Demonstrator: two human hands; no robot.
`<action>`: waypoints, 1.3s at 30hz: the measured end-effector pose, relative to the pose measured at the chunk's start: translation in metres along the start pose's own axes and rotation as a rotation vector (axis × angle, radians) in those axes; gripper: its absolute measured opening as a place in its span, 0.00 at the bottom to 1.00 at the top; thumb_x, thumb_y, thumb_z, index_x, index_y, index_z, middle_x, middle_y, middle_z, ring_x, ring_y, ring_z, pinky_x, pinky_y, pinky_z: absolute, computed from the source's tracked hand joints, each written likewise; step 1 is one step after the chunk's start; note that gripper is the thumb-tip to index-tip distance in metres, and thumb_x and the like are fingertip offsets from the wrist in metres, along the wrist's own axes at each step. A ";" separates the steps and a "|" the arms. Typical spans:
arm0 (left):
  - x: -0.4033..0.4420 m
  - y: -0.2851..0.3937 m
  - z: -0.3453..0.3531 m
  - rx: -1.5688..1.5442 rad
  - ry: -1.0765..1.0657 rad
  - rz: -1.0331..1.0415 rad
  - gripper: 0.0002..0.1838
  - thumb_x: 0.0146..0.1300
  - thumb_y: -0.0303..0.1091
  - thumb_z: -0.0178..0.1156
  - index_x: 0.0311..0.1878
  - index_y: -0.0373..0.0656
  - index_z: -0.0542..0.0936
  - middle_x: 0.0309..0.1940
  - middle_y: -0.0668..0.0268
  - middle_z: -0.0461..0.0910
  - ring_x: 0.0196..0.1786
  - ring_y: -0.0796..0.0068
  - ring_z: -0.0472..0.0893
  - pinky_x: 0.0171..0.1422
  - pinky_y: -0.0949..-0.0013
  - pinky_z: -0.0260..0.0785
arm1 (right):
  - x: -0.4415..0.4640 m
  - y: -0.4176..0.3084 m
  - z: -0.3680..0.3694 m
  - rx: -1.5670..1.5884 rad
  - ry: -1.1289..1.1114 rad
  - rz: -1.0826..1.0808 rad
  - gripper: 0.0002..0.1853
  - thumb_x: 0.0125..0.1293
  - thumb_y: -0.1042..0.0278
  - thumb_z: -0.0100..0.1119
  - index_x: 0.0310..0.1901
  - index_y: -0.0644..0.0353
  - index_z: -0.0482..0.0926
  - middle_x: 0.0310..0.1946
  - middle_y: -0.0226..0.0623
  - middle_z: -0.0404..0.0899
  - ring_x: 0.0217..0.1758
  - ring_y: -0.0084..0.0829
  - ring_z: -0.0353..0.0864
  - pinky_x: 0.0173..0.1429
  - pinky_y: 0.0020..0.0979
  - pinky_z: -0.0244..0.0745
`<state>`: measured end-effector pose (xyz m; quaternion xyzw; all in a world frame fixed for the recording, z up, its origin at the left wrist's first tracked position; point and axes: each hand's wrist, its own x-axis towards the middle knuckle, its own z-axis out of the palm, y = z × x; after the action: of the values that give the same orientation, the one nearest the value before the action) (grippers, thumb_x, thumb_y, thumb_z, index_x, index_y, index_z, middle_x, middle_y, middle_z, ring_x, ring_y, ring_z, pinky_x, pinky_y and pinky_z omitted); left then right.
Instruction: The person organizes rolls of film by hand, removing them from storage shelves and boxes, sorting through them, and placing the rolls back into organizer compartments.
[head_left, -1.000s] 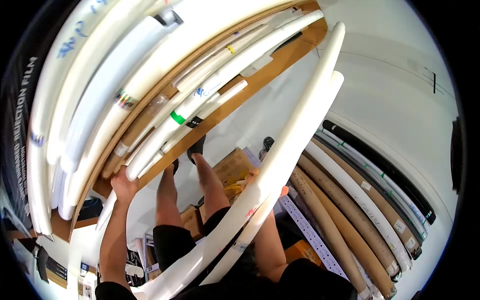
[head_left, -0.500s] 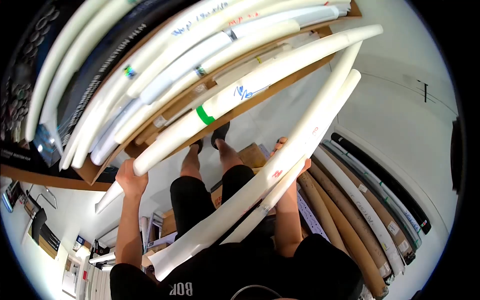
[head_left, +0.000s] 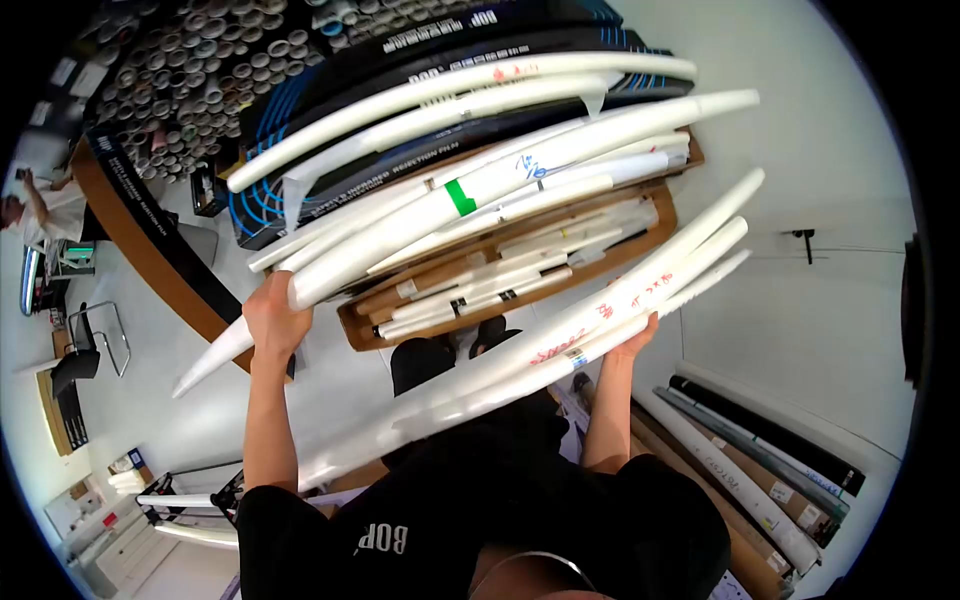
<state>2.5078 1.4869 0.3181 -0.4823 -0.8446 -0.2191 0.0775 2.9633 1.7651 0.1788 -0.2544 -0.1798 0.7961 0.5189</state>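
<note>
Film stockroom, black film cartons (head_left: 440, 38), stacked tubes (head_left: 210, 80)

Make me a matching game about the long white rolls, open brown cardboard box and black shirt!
1. Long white roll with green tape
2. Bundle of long white rolls with red writing
3. Open brown cardboard box
4. Black short-sleeved shirt

A. Being worn
B. Held by the right hand
C. Held by the left hand
D. Has white rolls inside

Pairs: 1-C, 2-B, 3-D, 4-A

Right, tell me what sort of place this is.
Likely a stockroom or workshop for film: a black box reads "infrared rejection film", an open carton holds white rolls, and many tube ends are stacked beyond.
</note>
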 end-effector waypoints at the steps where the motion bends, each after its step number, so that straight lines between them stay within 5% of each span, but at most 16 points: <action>1: -0.001 -0.005 -0.013 0.003 0.033 -0.005 0.10 0.43 0.29 0.64 0.31 0.42 0.76 0.24 0.59 0.77 0.28 0.56 0.78 0.32 0.60 0.70 | -0.003 -0.002 0.010 -0.008 0.018 -0.023 0.42 0.56 0.44 0.55 0.68 0.59 0.57 0.63 0.50 0.66 0.64 0.49 0.67 0.67 0.49 0.64; 2: -0.001 -0.012 -0.027 0.009 0.043 -0.006 0.10 0.43 0.29 0.64 0.31 0.42 0.76 0.25 0.59 0.77 0.29 0.56 0.79 0.32 0.60 0.70 | -0.006 -0.003 0.026 -0.028 0.186 -0.073 0.40 0.58 0.44 0.52 0.68 0.57 0.57 0.65 0.46 0.64 0.65 0.48 0.65 0.69 0.50 0.61; 13: -0.032 -0.050 -0.123 0.022 0.233 -0.073 0.10 0.40 0.25 0.62 0.29 0.41 0.75 0.23 0.57 0.78 0.28 0.54 0.79 0.34 0.59 0.70 | -0.013 -0.006 0.082 0.056 0.181 -0.086 0.38 0.61 0.44 0.48 0.69 0.55 0.56 0.67 0.43 0.61 0.68 0.46 0.62 0.70 0.50 0.59; 23: -0.068 -0.039 -0.140 0.082 0.314 -0.123 0.11 0.41 0.30 0.64 0.31 0.42 0.77 0.25 0.57 0.79 0.30 0.54 0.80 0.35 0.58 0.71 | 0.006 -0.003 0.079 0.030 0.181 -0.102 0.37 0.61 0.46 0.51 0.68 0.56 0.58 0.67 0.41 0.61 0.68 0.45 0.61 0.72 0.51 0.56; 28: -0.079 -0.033 -0.143 0.143 0.242 -0.238 0.11 0.36 0.26 0.58 0.30 0.42 0.75 0.26 0.54 0.78 0.32 0.49 0.79 0.36 0.55 0.70 | 0.017 -0.005 0.064 -0.100 0.130 -0.099 0.45 0.52 0.42 0.60 0.68 0.56 0.58 0.67 0.43 0.60 0.69 0.52 0.59 0.70 0.63 0.53; 35: -0.091 -0.032 -0.142 0.022 0.348 -0.240 0.10 0.39 0.29 0.63 0.28 0.43 0.77 0.25 0.55 0.79 0.32 0.48 0.79 0.35 0.55 0.70 | 0.040 -0.013 0.037 0.004 -0.032 -0.036 0.41 0.53 0.48 0.61 0.67 0.57 0.61 0.66 0.42 0.63 0.68 0.46 0.62 0.71 0.56 0.56; 39: -0.098 -0.038 -0.144 -0.074 0.375 -0.304 0.11 0.43 0.30 0.63 0.34 0.45 0.79 0.29 0.54 0.80 0.35 0.50 0.80 0.39 0.56 0.72 | 0.030 -0.010 0.061 0.020 0.136 -0.023 0.39 0.56 0.47 0.57 0.68 0.55 0.60 0.66 0.43 0.62 0.68 0.46 0.62 0.70 0.58 0.56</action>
<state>2.5154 1.3296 0.4018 -0.3029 -0.8698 -0.3447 0.1814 2.9246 1.7949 0.2272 -0.3004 -0.1390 0.7727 0.5416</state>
